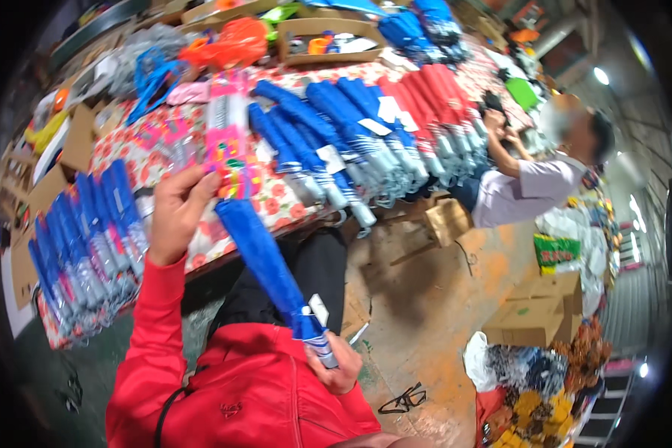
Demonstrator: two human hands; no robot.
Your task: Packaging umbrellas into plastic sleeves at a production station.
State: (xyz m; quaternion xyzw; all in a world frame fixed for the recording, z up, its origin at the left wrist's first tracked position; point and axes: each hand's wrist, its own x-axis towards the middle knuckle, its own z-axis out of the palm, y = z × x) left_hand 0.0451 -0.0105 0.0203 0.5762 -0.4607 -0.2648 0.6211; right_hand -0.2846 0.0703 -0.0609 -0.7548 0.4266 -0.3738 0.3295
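Note:
A folded blue umbrella [257, 246] slants across in front of me, a small white tag near its handle end. My right hand [340, 366] is wrapped round its grey-and-white handle end. At the umbrella's far end, my left hand [183, 209] is closed in a pinch at the edge of a pink and yellow printed plastic sleeve [235, 178]. Whether the umbrella's tip is inside the sleeve or just beside it, I cannot tell. Beyond lies a stack of pink-printed plastic packaging [228, 119] on the flowered tablecloth [276, 198].
Several bagged blue umbrellas [86, 239] lie at the table's left. Rows of blue umbrellas [343, 127] and red umbrellas [433, 108] lie to the right. A co-worker [537, 179] sits at the right end. Cardboard boxes [534, 313] stand on the floor.

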